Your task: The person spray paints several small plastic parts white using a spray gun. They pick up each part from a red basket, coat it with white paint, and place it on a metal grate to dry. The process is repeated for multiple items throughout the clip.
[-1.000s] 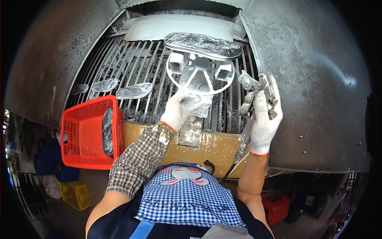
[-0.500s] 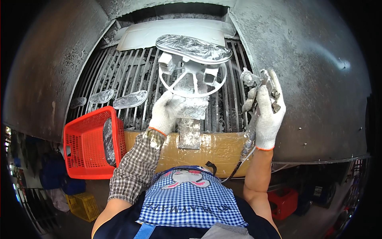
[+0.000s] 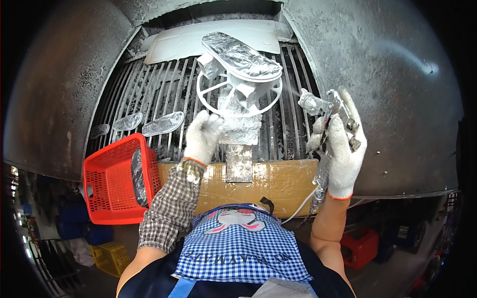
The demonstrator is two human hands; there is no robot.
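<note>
A foil-covered shoe sole [image 3: 241,55] with a white edge lies tilted on a white spoked turntable wheel [image 3: 204,103], its long side running from far left to near right. The wheel stands on a crusted white post over a metal grate. My gloved left hand [image 3: 202,134] is closed, its fingers curled at the wheel's near-left rim. In my gloved right hand [image 3: 345,154] I hold a paint-crusted spray gun [image 3: 318,105], its nozzle facing left toward the sole. A faint mist shows by the nozzle. Two fingers stretch up along the gun.
Several foil-covered soles [image 3: 163,123] lie on the grate [image 3: 171,89] at left. A red basket [image 3: 112,184] holding another foil-covered piece stands beside my left forearm. Tall metal walls [image 3: 392,114] flank the grate. A tape-covered cardboard edge [image 3: 278,184] runs along the front; a hose [image 3: 300,208] hangs from the gun.
The wheel and sole have turned clockwise, the sole's right end coming nearer. My left fingers have curled in more. My right hand and the spray gun have shifted slightly right.
</note>
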